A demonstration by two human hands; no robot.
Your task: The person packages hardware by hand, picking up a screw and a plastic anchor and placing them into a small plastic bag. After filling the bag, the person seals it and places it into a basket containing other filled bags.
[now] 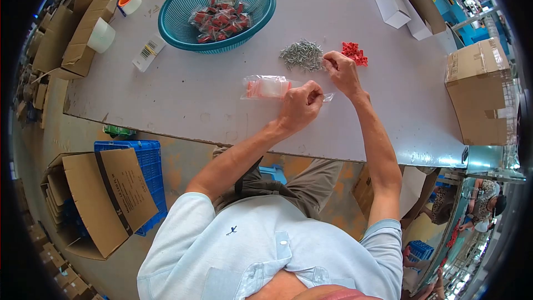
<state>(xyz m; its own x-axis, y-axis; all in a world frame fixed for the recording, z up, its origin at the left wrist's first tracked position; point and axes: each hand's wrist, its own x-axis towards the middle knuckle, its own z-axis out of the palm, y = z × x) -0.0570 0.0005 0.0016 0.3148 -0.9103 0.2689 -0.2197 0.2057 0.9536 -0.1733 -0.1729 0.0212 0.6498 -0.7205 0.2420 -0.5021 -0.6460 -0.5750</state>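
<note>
My left hand (301,103) is closed over the table, pinching a small clear plastic bag (328,98) whose edge sticks out to its right. Just left of that hand lies a stack of clear bags with red stripes (265,87). My right hand (342,71) is at the right edge of a pile of grey screws (301,55), its fingers pinched together; whatever is between them is too small to make out. Red plastic pieces (354,54) lie in a small heap just beyond the right hand.
A teal basket (169,28) holds packed red items. Around it are a labelled white card (149,54), tape rolls (101,35) and an open carton (69,50). White boxes (388,0) and a taped carton (478,100) stand right. People work at the lower right.
</note>
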